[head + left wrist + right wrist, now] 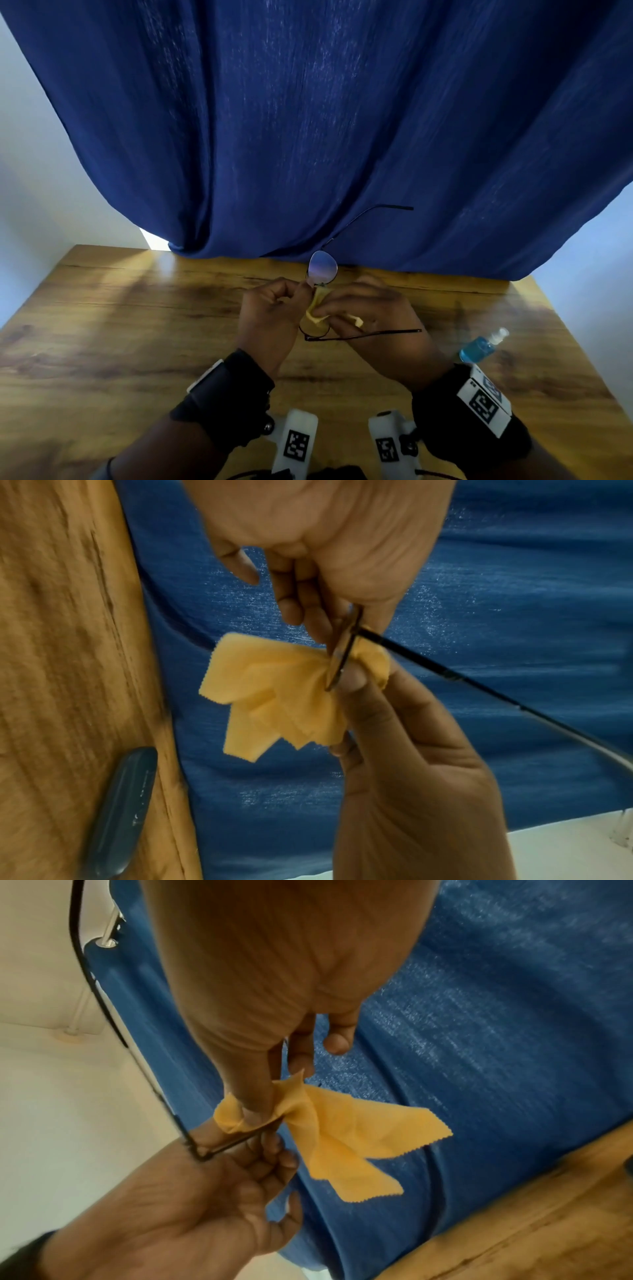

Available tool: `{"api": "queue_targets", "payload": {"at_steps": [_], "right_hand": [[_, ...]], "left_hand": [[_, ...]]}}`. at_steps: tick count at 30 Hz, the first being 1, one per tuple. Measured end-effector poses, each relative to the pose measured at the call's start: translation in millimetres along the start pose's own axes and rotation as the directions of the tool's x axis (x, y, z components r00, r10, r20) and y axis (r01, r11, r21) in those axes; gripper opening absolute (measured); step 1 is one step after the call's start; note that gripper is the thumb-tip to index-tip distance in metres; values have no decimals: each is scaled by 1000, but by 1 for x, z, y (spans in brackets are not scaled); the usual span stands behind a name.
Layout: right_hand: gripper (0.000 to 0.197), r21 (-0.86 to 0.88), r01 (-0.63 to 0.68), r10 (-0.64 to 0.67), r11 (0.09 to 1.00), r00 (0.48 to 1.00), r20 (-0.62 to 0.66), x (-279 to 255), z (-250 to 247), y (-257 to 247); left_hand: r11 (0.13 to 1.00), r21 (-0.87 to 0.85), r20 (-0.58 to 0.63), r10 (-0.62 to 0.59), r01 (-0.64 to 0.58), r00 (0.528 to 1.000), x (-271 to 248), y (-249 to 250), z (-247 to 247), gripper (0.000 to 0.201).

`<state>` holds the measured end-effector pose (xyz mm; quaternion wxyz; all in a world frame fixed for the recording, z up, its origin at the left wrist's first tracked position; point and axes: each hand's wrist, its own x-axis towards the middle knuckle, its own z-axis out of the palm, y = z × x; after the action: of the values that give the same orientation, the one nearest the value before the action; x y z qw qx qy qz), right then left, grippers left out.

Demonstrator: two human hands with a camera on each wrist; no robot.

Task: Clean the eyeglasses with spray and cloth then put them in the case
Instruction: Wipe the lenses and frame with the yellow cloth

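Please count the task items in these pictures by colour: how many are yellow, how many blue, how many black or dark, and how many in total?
Yellow: 1, the cloth
Blue: 1, the spray bottle
Black or dark: 2, the eyeglasses and the case
Total: 4

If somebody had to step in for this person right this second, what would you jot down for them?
Left hand: holds the eyeglasses by the frame, above the table.
Right hand: pinches the yellow cloth around one lens, thumb on one side, fingers on the other.
Spray bottle: lies on the table to the right.
Case: dark, on the table, seen only from the left wrist.
Done: wiping is under way; whether spray was used cannot be told.
Left: finish both lenses, fold the arms, put the glasses in the case.
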<state>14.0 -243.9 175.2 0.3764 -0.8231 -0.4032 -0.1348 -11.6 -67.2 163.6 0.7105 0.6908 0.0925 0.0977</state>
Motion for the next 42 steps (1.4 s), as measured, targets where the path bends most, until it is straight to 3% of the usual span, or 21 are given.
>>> {"api": "queue_targets", "payload": {"at_steps": [4,7,10,13,16,18,20,22,25,30,34,39,42], "right_hand": [[15,118,-24,14,993,997,80,-3,-5,-12],[22,-7,-121,121,993,992,31,-5,-13,-7],[35,-113,-69,81,991,991,109,-7,-3,-11],[49,-99,-37,51,994,988,148,-18,-11,-12],[57,-129,-160,173,979,980,99,-15,-18,-8],[50,-136,-181,201,974,969,147,-8,-9,-13],[40,-155,-102,129,983,975,179,-13,-6,-15],[36,-181,-40,67,983,987,148,-22,-13,-9],[29,-207,-97,115,974,991,75,-16,-20,-7],[38,-208,-28,66,978,982,176,-26,-8,-16],[35,-266,-86,107,960,992,67,-18,-14,-16],[31,-249,-4,49,968,983,175,-27,-8,-18],[32,-304,-81,118,949,988,102,-23,-20,-12]], "left_hand": [[999,-54,-4,-7,7,1000,1,4,-5,34],[997,-71,-20,19,-20,1000,3,2,-5,37],[980,-194,4,-43,43,999,3,5,-1,38],[961,-269,13,-65,66,998,6,3,-5,37],[967,-252,4,-36,36,999,7,-1,-2,34],[954,-292,5,-71,70,997,9,-2,2,31],[932,-350,3,-94,89,996,11,-2,3,36],[937,-344,-15,-70,60,997,13,-2,0,34],[957,-287,-54,-54,36,997,9,-4,4,32],[934,-347,-19,-99,86,995,5,0,4,35],[956,-292,-53,-57,39,997,4,1,4,38],[944,-320,-70,-107,79,992,4,5,4,32],[967,-253,-93,-47,22,995,5,4,6,33]]}}
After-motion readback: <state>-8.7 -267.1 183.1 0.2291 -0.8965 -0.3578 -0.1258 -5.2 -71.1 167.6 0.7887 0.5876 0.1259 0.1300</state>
